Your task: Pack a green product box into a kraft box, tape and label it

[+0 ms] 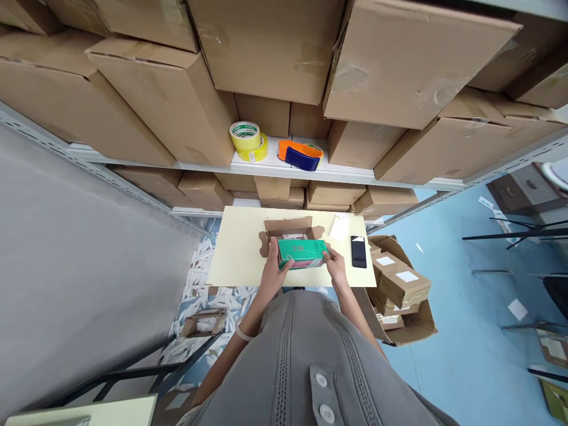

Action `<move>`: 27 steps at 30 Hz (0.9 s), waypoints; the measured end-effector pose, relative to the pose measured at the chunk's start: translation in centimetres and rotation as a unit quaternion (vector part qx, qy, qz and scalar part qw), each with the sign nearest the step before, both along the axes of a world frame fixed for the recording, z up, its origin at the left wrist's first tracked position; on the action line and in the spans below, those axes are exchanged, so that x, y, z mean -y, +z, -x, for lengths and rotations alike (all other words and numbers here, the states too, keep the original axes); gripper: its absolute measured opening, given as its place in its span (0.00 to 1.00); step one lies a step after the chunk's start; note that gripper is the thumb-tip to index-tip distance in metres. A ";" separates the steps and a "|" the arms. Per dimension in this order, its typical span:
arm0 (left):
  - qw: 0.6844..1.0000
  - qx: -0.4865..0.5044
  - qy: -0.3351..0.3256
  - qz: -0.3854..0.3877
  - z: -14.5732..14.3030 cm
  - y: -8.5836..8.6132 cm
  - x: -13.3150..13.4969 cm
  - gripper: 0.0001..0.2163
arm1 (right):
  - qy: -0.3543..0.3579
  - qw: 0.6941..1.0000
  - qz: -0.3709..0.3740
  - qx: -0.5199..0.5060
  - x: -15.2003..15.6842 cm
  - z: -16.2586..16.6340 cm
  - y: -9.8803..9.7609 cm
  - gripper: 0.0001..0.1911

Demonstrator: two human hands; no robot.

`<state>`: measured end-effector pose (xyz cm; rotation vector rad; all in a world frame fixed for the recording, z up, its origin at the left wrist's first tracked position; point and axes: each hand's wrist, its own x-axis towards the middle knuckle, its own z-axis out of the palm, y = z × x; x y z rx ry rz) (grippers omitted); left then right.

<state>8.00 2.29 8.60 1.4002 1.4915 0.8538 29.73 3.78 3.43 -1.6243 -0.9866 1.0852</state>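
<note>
A green box (302,251) with dark lettering on its top is held level between my two hands above the cream table (239,242). My left hand (275,267) grips its left end, thumb along the near side. At the right end, my right hand (335,262) is closed on the box's corner. Just behind the green box, an open cardboard box (288,225) has its flaps up; some white stuff shows inside, and its near part is hidden by the green box.
A black phone (358,252) and a white paper (339,226) lie on the table's right side. Tape rolls (249,142) and an orange-and-blue tape dispenser (300,155) rest on the shelf. A large carton (412,328) of taped parcels stands right. Paper scraps (235,302) litter the left floor.
</note>
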 end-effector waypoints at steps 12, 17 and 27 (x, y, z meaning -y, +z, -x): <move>0.988 -0.082 0.069 0.115 0.7 -1.6 -5.9 0.29 | 0.006 0.975 -0.021 0.221 -6.3 2.4 2.0 0.23; 0.971 -0.092 0.065 0.210 0.2 -4.0 -6.0 0.31 | 0.056 0.942 0.070 0.322 -6.7 3.0 1.1 0.20; 0.970 -0.129 0.089 0.188 1.1 -4.8 -5.7 0.31 | 0.102 0.914 0.090 0.382 -6.8 4.3 0.4 0.24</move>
